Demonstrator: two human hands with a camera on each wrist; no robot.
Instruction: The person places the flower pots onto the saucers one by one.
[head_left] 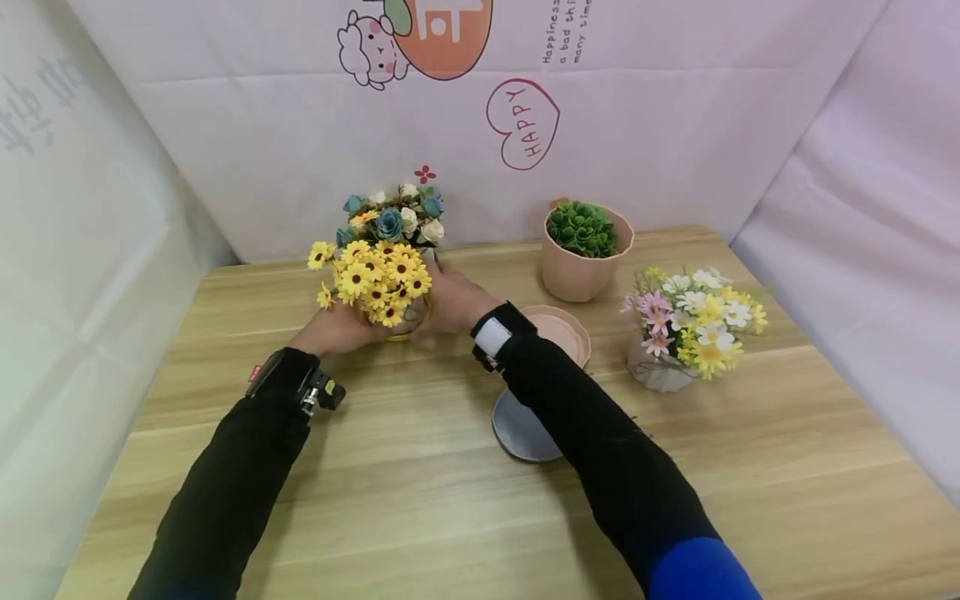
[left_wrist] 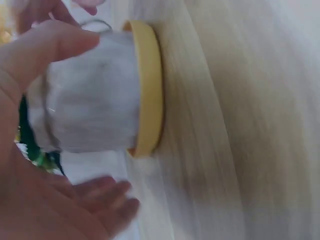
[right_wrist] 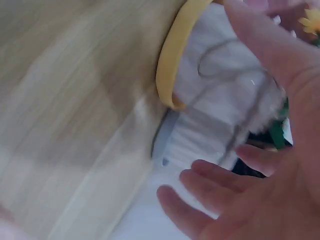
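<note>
A pale pot [left_wrist: 95, 95] of yellow daisies [head_left: 375, 275], tied with string, stands upright in a yellow saucer [left_wrist: 150, 90] at the back left. My left hand [head_left: 341, 329] is at its left side, thumb across the pot and fingers loosely extended. On the other side, my right hand [head_left: 457, 300] has its thumb by the pot and its fingers spread, not wrapped around it. Just behind stands a second pale pot [right_wrist: 200, 135] with blue and white roses [head_left: 390, 223], its base in a grey saucer [right_wrist: 165, 135].
A pink pot [head_left: 577, 273] with a green plant stands at the back right. Nearer is a pale pot [head_left: 660, 367] of pink, white and yellow flowers. A pink saucer [head_left: 577, 333] and a blue-grey saucer [head_left: 521, 429] lie partly beneath my right forearm. White cloth [head_left: 645, 150] hangs behind.
</note>
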